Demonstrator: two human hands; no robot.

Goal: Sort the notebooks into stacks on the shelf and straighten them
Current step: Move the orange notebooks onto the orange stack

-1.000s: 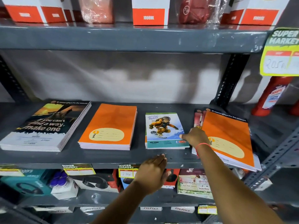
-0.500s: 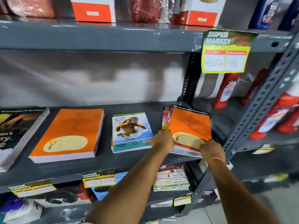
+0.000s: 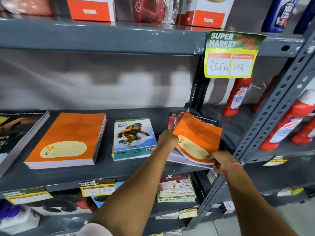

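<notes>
On the grey shelf (image 3: 153,169) lie a dark-covered stack (image 3: 18,133) at far left, an orange notebook stack (image 3: 68,140) and a small snowboarder-cover stack (image 3: 134,138). At the right end sits a mixed pile, and its top orange notebook (image 3: 197,138) is tilted up off the pile. My right hand (image 3: 219,160) pinches that notebook's near corner. My left hand (image 3: 167,139) presses against its left edge. Red-covered notebooks (image 3: 173,119) and a dark one (image 3: 204,117) stick out behind it.
A slotted metal upright (image 3: 272,106) stands right beside the pile. Red bottles (image 3: 238,97) fill the neighbouring bay. Boxes (image 3: 92,9) sit on the shelf above, a price tag (image 3: 230,55) hangs from its edge, and more goods lie on the shelf below.
My left hand rose from the shelf's front edge to the right pile. My right hand shifted to the orange notebook's near corner and lifted it. The view swung right.
</notes>
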